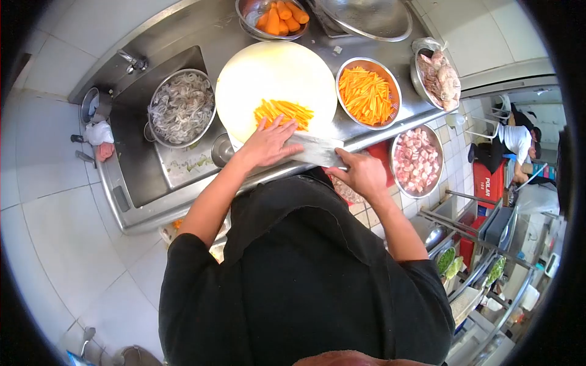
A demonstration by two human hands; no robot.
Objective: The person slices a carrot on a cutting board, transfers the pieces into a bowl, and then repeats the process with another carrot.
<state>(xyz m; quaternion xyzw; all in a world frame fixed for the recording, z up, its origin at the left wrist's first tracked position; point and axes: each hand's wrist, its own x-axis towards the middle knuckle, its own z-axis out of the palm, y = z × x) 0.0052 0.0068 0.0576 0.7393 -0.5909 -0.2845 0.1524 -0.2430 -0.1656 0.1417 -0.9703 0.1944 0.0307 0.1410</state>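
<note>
A broad cleaver (318,150) lies almost flat at the near edge of the round cutting board (244,73). My right hand (361,172) is wrapped round its handle end. With fingers stretched out, my left hand (271,143) rests against the near side of a pile of carrot strips (287,111), its thumb over the blade. The strips lie on the board's near half. To the right stands a metal bowl of more carrot strips (366,94). Behind the board, another bowl holds peeled carrots (282,18).
At the left, a colander of greyish, translucent strips (182,108) sits over the sink (140,177). Bowls of raw meat chunks (417,160) and larger raw meat pieces (441,79) stand at the right. Beyond them are metal racks (470,244) and a person in white (516,143).
</note>
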